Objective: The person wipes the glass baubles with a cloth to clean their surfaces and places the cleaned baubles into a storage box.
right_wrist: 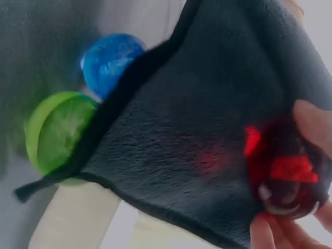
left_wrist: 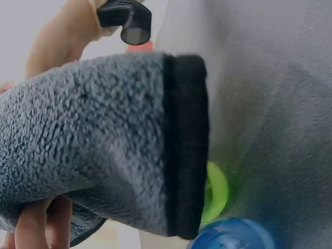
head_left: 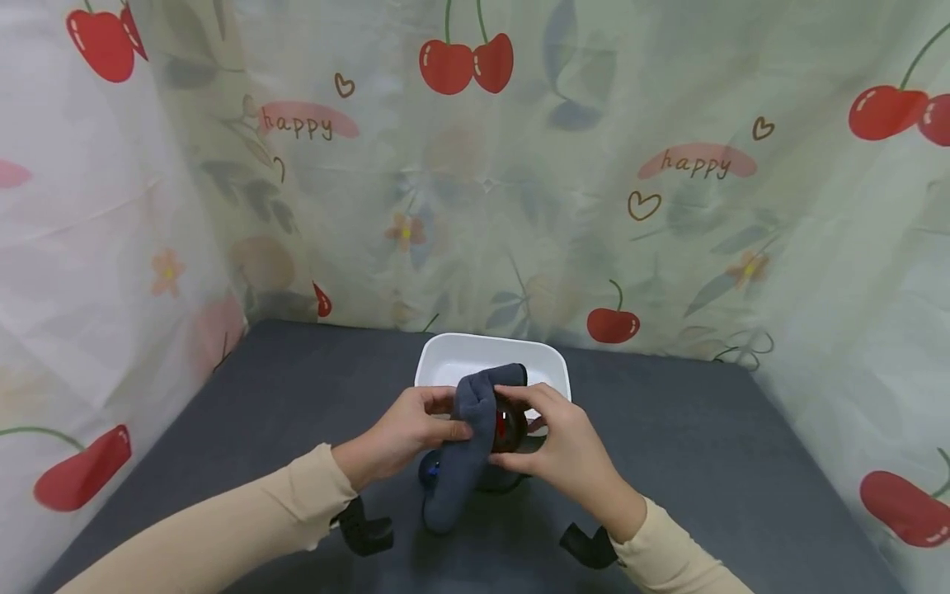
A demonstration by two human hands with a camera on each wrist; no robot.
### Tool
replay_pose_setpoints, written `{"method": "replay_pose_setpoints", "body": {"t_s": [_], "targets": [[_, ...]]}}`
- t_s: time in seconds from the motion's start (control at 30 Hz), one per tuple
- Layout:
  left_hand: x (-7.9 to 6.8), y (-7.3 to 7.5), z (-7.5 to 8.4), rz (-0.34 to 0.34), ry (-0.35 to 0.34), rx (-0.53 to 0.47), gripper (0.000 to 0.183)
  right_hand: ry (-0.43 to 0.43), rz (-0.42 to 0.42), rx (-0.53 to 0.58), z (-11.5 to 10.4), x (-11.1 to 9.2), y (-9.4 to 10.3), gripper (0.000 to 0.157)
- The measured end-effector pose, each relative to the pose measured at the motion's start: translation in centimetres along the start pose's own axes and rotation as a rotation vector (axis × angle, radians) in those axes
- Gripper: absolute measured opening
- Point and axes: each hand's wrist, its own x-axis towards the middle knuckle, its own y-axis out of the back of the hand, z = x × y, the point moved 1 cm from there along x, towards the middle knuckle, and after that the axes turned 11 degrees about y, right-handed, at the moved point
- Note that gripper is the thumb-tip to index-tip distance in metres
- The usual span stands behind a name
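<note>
A dark grey-blue plush cloth with black edging [head_left: 475, 412] hangs from my left hand [head_left: 408, 431], pinched between thumb and fingers. My right hand [head_left: 571, 437] grips a see-through dark red ball [head_left: 510, 426], thumb on one side and fingers on the other. In the right wrist view the ball [right_wrist: 290, 171] lies against the cloth [right_wrist: 192, 114], with a red glow showing on the fabric. A see-through blue ball [right_wrist: 111, 62] and a green ball [right_wrist: 59, 132] are partly behind the cloth's edge there. The left wrist view shows the cloth [left_wrist: 93, 140] covering most of the left hand.
A white tray [head_left: 493, 340] stands on the dark grey table [head_left: 334, 379] just beyond the hands, partly hidden by them. Black wrist mounts [head_left: 365, 532] stick out below both wrists. A cherry-patterned curtain [head_left: 475, 206] encloses the table at the back and sides.
</note>
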Motion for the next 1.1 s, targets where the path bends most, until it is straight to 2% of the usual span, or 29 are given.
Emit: {"method": "replay_pose_setpoints", "body": {"t_s": [0.1, 0.2, 0.37, 0.5, 0.6, 0.77, 0.83, 0.87, 0.97, 1.1], "targets": [[0.0, 0.0, -0.2, -0.001, 0.017, 0.016, 0.053, 0.023, -0.007, 0.039, 0.1, -0.1, -0.1, 0.069], [0.0, 0.1, -0.3, -0.007, 0.03, 0.017, 0.054, 0.023, 0.005, 0.175, 0.6, -0.3, -0.4, 0.066], [-0.3, 0.3, -0.3, -0.023, 0.013, 0.002, 0.049, -0.034, 0.011, 0.438, 1.5, -0.8, -0.3, 0.065], [-0.4, 0.4, 0.0, -0.072, -0.003, -0.048, 0.043, -0.026, 0.029, 0.592, 1.7, -0.8, -0.1, 0.067], [-0.4, 0.4, 0.2, -0.123, 0.008, -0.084, 0.042, 0.032, 0.038, 0.561, 1.6, -0.6, -0.1, 0.068], [-0.5, 0.5, 0.3, -0.139, 0.022, -0.075, 0.048, 0.145, 0.024, 0.254, 1.2, -0.4, -0.1, 0.07], [-0.5, 0.6, 0.2, -0.121, 0.02, -0.054, 0.048, 0.18, 0.004, 0.193, 1.1, -0.3, 0.0, 0.069], [-0.5, 0.6, 0.1, -0.109, 0.019, -0.047, 0.047, 0.189, -0.004, 0.198, 1.0, -0.3, 0.0, 0.069], [-0.5, 0.5, -0.1, -0.071, 0.015, -0.059, 0.04, 0.153, -0.004, 0.303, 1.0, -0.4, 0.1, 0.066], [-0.3, 0.2, 0.1, -0.047, -0.012, -0.116, 0.04, 0.078, 0.083, 0.49, 1.3, -0.5, -0.2, 0.067]]}}
